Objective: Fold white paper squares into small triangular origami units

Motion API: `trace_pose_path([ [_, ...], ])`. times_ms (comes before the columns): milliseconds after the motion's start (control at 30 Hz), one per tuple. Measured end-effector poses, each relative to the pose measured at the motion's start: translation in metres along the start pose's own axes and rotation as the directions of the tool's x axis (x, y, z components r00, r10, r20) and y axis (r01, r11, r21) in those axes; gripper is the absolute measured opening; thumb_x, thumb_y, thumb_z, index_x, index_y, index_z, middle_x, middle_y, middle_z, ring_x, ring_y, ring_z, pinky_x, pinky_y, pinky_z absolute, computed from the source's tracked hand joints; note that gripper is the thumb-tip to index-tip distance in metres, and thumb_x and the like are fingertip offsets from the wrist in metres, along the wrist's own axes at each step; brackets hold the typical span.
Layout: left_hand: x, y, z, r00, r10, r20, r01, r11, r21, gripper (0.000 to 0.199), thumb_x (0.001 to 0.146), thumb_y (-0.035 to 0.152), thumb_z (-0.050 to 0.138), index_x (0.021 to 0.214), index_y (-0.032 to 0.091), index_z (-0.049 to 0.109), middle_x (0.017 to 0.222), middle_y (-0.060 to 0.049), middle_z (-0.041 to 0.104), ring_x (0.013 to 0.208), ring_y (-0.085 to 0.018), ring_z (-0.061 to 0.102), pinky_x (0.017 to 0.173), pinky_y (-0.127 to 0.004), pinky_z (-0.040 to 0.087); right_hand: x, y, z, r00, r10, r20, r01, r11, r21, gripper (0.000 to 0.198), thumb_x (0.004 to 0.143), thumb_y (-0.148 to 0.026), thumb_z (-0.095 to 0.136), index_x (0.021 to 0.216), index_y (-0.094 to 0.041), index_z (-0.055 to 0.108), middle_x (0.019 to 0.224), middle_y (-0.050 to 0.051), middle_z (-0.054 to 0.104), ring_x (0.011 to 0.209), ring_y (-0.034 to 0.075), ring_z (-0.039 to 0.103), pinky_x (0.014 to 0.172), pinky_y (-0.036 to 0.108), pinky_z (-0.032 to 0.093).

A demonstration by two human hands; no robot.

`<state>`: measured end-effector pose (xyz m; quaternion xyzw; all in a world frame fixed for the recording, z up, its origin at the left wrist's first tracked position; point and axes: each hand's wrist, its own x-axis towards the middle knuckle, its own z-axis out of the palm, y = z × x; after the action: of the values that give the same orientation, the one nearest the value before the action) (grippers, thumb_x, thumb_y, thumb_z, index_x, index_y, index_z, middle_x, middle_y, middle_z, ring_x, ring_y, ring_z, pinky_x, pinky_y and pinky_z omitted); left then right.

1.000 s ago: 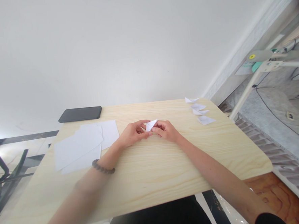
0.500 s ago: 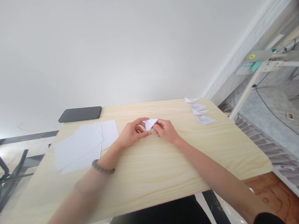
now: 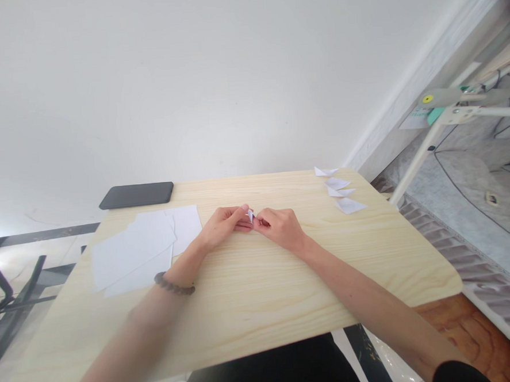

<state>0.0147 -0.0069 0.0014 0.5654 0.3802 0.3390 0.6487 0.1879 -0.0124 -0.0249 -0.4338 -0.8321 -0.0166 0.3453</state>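
A small folded piece of white paper [image 3: 250, 215] is held between my hands above the middle of the table, mostly hidden by fingers. My left hand [image 3: 226, 223] pinches it with the thumb on top and the fingers beneath. On its other side, the bent fingers of my right hand [image 3: 279, 225] are closed on the paper's right edge. Several folded white paper pieces [image 3: 351, 205] lie in a column at the table's back right. To the left of my left hand, overlapping white paper sheets [image 3: 133, 250] lie flat.
A dark phone [image 3: 138, 195] lies at the back left of the light wooden table [image 3: 262, 306]. Behind the table rises a white wall [image 3: 231, 83]. At the right stands a white metal frame [image 3: 421, 158] beside a grey covered surface.
The folded paper showed a flat triangular face before; now the fingers cover most of it. My left thumb has moved onto its top, and my right fingers have curled closer.
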Motion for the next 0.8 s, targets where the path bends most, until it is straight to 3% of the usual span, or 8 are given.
trace_pose_path([
  [167, 0.002, 0.002, 0.001, 1.000, 0.020, -0.007, -0.020, 1.000, -0.023, 0.036, 0.074, 0.040, 0.056, 0.093, 0.011, 0.062, 0.091, -0.008, 0.065, 0.090, -0.020, 0.058, 0.087, -0.037, 0.043, -0.001, -0.001, 0.000, 0.998, -0.052, 0.036, 0.054, 0.997, -0.056, 0.025, 0.081, -0.023, 0.042, 0.059, -0.018, 0.053, 0.056, 0.002, 0.056, 0.052, 0.010, 0.046, 0.054, 0.024, 0.028],
  [400, 0.004, -0.001, -0.003, 0.998, 0.005, -0.059, -0.006, 1.000, -0.023, 0.031, 0.069, 0.035, 0.061, 0.089, 0.011, 0.063, 0.087, -0.005, 0.065, 0.084, -0.017, 0.058, 0.084, -0.033, 0.043, 0.000, 0.003, 0.000, 0.994, -0.104, -0.018, 0.100, 0.985, -0.143, 0.021, 0.080, -0.020, 0.042, 0.063, -0.018, 0.054, 0.057, 0.001, 0.056, 0.055, 0.011, 0.047, 0.057, 0.024, 0.030],
  [600, 0.005, -0.005, -0.007, 0.996, 0.006, -0.091, -0.011, 0.999, -0.051, 0.033, 0.068, 0.033, 0.064, 0.093, 0.011, 0.060, 0.082, -0.005, 0.066, 0.078, -0.015, 0.059, 0.080, -0.031, 0.043, 0.003, 0.000, -0.005, 0.999, -0.033, -0.032, 0.033, 0.999, 0.001, 0.013, 0.081, -0.019, 0.042, 0.082, -0.018, 0.054, 0.075, 0.002, 0.059, 0.061, 0.009, 0.051, 0.057, 0.022, 0.033],
  [800, 0.005, -0.008, -0.010, 0.995, 0.024, -0.099, -0.028, 0.999, -0.035, 0.036, 0.064, 0.034, 0.068, 0.091, 0.012, 0.060, 0.083, -0.006, 0.067, 0.077, -0.017, 0.060, 0.079, -0.033, 0.044, 0.003, 0.001, -0.006, 0.998, 0.052, 0.037, -0.059, 0.974, 0.217, 0.013, 0.081, -0.020, 0.042, 0.090, -0.019, 0.051, 0.087, 0.003, 0.057, 0.060, 0.008, 0.052, 0.055, 0.020, 0.038],
])
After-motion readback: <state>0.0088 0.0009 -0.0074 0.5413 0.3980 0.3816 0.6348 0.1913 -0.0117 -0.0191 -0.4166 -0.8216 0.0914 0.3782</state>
